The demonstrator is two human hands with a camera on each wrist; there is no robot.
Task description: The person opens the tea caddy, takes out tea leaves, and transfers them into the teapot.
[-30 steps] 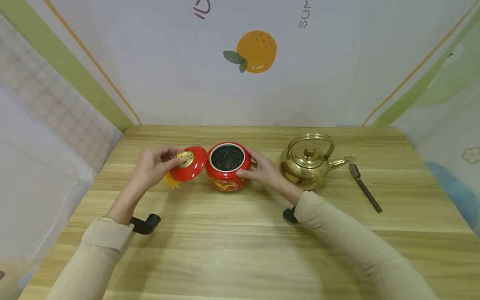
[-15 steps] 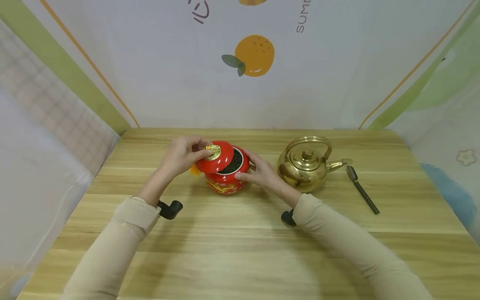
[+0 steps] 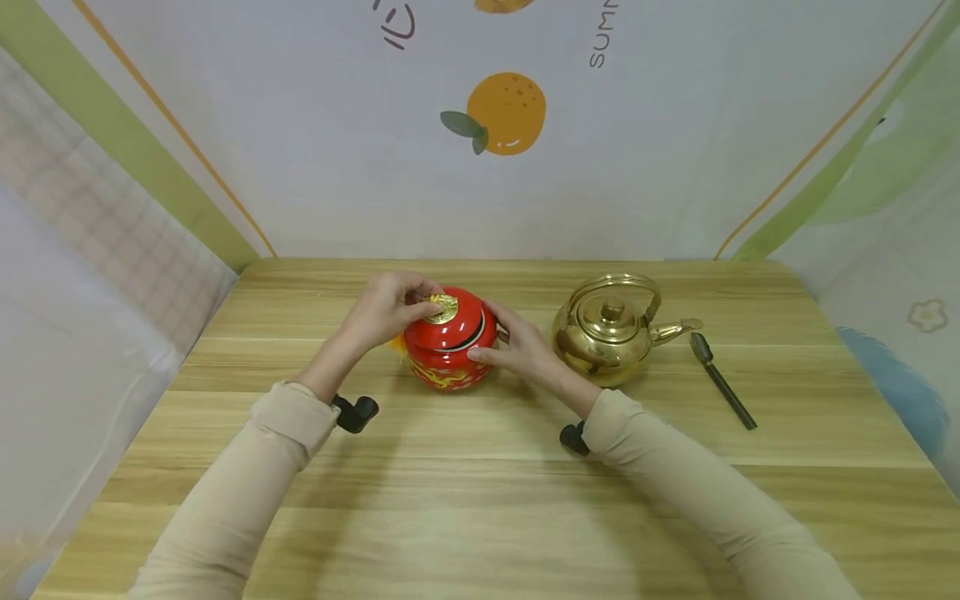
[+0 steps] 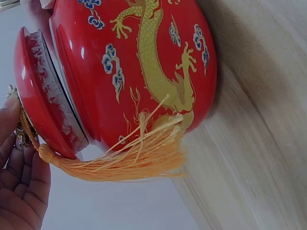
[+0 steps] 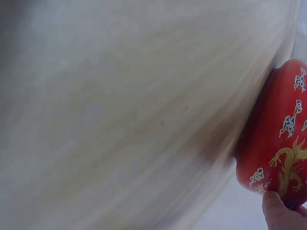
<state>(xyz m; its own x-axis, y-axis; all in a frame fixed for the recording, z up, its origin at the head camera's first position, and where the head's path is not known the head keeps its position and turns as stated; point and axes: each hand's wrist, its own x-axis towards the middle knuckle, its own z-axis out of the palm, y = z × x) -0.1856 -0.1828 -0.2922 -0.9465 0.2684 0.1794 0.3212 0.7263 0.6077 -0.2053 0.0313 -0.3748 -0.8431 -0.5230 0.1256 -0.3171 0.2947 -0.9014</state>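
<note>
A round red jar (image 3: 448, 372) with a gold dragon pattern stands on the table. My left hand (image 3: 386, 308) pinches the gold knob of its red lid (image 3: 459, 321). The lid lies tilted over the mouth, with a dark gap at the right front in the head view. In the left wrist view a pale, ragged liner shows beneath the lid (image 4: 41, 110), and an orange tassel (image 4: 124, 160) hangs from the knob. My right hand (image 3: 521, 346) grips the jar's right side, its thumb against the front; in the right wrist view its thumb touches the jar (image 5: 280, 143).
A brass kettle (image 3: 606, 333) with a raised handle stands right of my right hand, its spout pointing right. Beyond the spout lies a dark, slim scoop-like tool (image 3: 722, 379). The wooden table (image 3: 480, 517) ends at a printed cloth wall (image 3: 360, 167).
My left hand has carried the lid rightward from beside the jar onto its mouth, covering the dark tea leaves. My right hand has stayed on the jar.
</note>
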